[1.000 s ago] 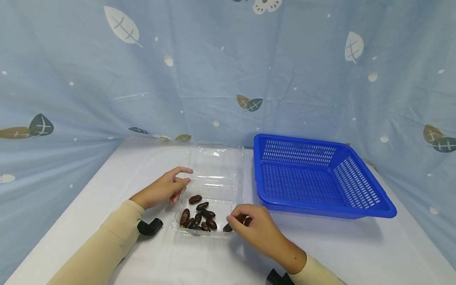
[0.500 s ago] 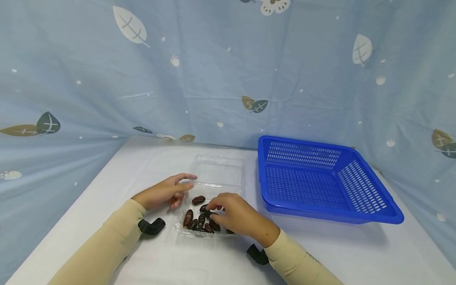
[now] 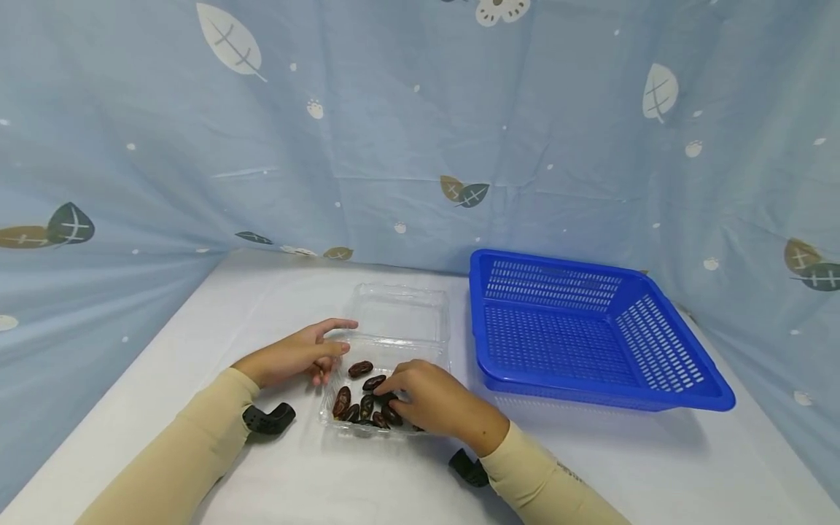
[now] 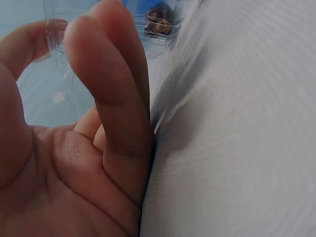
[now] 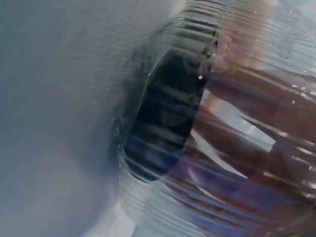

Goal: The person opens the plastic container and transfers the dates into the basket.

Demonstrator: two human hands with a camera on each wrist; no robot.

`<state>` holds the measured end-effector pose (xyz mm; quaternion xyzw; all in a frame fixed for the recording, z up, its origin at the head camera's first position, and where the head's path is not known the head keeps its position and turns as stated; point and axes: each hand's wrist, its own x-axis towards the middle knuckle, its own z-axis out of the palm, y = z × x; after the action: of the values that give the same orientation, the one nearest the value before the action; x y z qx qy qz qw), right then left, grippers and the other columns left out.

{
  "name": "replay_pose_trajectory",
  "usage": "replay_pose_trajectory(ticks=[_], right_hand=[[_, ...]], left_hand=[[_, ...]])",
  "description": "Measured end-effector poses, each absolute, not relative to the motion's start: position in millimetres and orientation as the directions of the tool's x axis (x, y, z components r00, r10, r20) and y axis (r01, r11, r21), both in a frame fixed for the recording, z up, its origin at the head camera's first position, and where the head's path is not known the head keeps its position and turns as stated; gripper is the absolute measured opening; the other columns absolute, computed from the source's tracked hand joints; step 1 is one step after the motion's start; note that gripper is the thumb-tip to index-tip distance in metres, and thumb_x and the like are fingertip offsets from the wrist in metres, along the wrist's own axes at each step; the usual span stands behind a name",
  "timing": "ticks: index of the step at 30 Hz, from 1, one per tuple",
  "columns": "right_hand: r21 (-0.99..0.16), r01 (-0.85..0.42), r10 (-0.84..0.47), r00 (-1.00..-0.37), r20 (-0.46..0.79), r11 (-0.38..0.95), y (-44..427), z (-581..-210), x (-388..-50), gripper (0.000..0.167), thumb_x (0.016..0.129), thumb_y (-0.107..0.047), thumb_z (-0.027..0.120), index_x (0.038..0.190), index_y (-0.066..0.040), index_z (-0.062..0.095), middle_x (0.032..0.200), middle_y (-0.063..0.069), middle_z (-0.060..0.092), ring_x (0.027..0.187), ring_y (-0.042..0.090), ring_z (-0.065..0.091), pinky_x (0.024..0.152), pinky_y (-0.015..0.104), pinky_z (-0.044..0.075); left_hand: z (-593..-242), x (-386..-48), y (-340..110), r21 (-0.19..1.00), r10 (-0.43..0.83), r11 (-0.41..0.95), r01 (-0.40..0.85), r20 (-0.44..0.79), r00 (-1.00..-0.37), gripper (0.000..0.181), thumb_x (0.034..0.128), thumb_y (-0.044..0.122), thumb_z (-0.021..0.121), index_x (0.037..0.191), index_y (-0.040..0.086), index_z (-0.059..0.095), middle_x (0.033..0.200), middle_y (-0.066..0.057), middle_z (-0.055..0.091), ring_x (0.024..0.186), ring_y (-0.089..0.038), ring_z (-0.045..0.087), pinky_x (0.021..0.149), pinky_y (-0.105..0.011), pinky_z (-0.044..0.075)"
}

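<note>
Several dark brown dates, one of them [image 3: 341, 402] near the left wall, lie in the lower half of a clear plastic box [image 3: 402, 312] whose lid is folded back. My left hand [image 3: 298, 354] is beside the box's left side, index finger and thumb extended by the hinge; the left wrist view [image 4: 113, 123] shows its fingers near the clear wall. My right hand [image 3: 438, 399] reaches into the box, thumb and fingertips around a dark date [image 3: 387, 398] and close to another. Through ribbed plastic, the right wrist view shows a dark date [image 5: 165, 116]; the fingertips are blurred there.
A blue perforated basket [image 3: 558, 350] stands on the white table [image 3: 282, 474], to the right of the box. Black wrist mounts show at the left wrist [image 3: 269, 418] and right wrist [image 3: 469, 468]. A blue leaf-patterned curtain [image 3: 367, 131] hangs behind the table.
My right hand has moved left from the box's right front corner onto the dates, and its fingers have since drawn in around one. The left hand remains beside the box.
</note>
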<state>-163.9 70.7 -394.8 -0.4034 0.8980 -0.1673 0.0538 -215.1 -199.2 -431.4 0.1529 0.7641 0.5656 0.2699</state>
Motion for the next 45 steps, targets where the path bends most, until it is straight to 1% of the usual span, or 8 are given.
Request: replay_pose_trajectory(ticks=[9,16,24,28,31,38,41,45], right_hand=[[-0.307,-0.672,-0.698,-0.716,0.035,0.674,70.1,-393.5,-158.9,0.027,0.086,-0.01,0.077,0.112,-0.016,0.076,0.1,-0.003,0.075,0.095,0.011,0.067,0.084,0.027,0.056],[-0.298,-0.658,-0.675,-0.735,0.054,0.692,68.5,-394.5,-157.5,0.024,0.084,-0.012,0.081,0.107,-0.012,0.074,0.087,-0.002,0.072,0.078,0.006,0.063,0.071,0.022,0.054],[-0.33,-0.667,-0.677,-0.729,0.101,0.668,67.7,-393.1,-158.5,0.02,0.085,-0.008,0.076,0.105,-0.012,0.074,0.088,-0.002,0.072,0.077,0.006,0.062,0.069,0.021,0.053],[-0.349,-0.686,-0.673,-0.718,0.179,0.639,72.4,-385.7,-154.3,0.021,0.086,-0.009,0.074,0.106,-0.013,0.074,0.091,-0.002,0.072,0.082,0.009,0.065,0.073,0.023,0.054],[-0.356,-0.717,-0.655,-0.695,0.296,0.599,78.8,-372.5,-148.7,0.023,0.085,-0.009,0.075,0.108,-0.014,0.074,0.095,-0.002,0.073,0.087,0.013,0.067,0.077,0.025,0.056],[-0.386,-0.755,-0.52,-0.649,0.556,0.53,112.3,-346.5,-146.9,0.028,0.083,0.0,0.075,0.108,-0.011,0.074,0.096,0.0,0.072,0.086,0.011,0.064,0.072,0.023,0.056],[-0.394,-0.724,-0.438,-0.669,0.601,0.566,134.8,-342.4,-152.3,0.027,0.082,0.003,0.074,0.107,-0.009,0.074,0.093,0.002,0.07,0.084,0.012,0.063,0.069,0.026,0.057],[-0.417,-0.628,-0.353,-0.744,0.567,0.657,169.0,-343.6,-160.7,0.026,0.085,0.001,0.074,0.109,-0.008,0.074,0.096,0.004,0.071,0.085,0.013,0.064,0.069,0.034,0.059]], left_hand=[[-428.0,-210.6,-196.7,0.948,0.534,0.31,-0.069,-0.234,-0.813,0.063,0.1041,0.029,0.054,0.157,0.016,0.023,0.064,-0.002,0.056,0.057,-0.012,0.056,0.051,-0.023,0.051],[-427.5,-209.1,-196.1,0.945,0.528,0.317,-0.075,-0.242,-0.814,0.064,0.1037,0.029,0.055,0.158,0.016,0.023,0.064,-0.003,0.058,0.059,-0.014,0.059,0.053,-0.026,0.054],[-428.1,-209.8,-199.2,0.953,0.525,0.295,-0.069,-0.223,-0.821,0.064,0.1038,0.028,0.055,0.158,0.014,0.022,0.065,-0.003,0.058,0.06,-0.015,0.06,0.055,-0.029,0.056],[-430.8,-208.9,-199.5,0.957,0.526,0.285,-0.058,-0.206,-0.825,0.065,0.1033,0.028,0.056,0.158,0.015,0.023,0.066,-0.003,0.059,0.058,-0.015,0.061,0.055,-0.031,0.057],[-431.9,-209.2,-199.0,0.956,0.518,0.29,-0.048,-0.199,-0.832,0.064,0.1032,0.029,0.056,0.157,0.017,0.024,0.069,-0.005,0.059,0.057,-0.015,0.06,0.055,-0.033,0.058],[-432.4,-212.0,-197.0,0.955,0.516,0.292,-0.051,-0.202,-0.832,0.064,0.1033,0.031,0.056,0.158,0.017,0.024,0.072,-0.006,0.06,0.057,-0.015,0.059,0.056,-0.032,0.058],[-431.5,-212.7,-195.9,0.96,0.517,0.273,-0.062,-0.2,-0.832,0.064,0.1035,0.03,0.056,0.158,0.017,0.024,0.072,-0.006,0.06,0.057,-0.015,0.059,0.055,-0.029,0.057],[-432.2,-212.1,-195.0,0.959,0.508,0.27,-0.086,-0.218,-0.833,0.065,0.1026,0.033,0.057,0.157,0.017,0.026,0.07,-0.004,0.058,0.057,-0.014,0.059,0.056,-0.028,0.056]])
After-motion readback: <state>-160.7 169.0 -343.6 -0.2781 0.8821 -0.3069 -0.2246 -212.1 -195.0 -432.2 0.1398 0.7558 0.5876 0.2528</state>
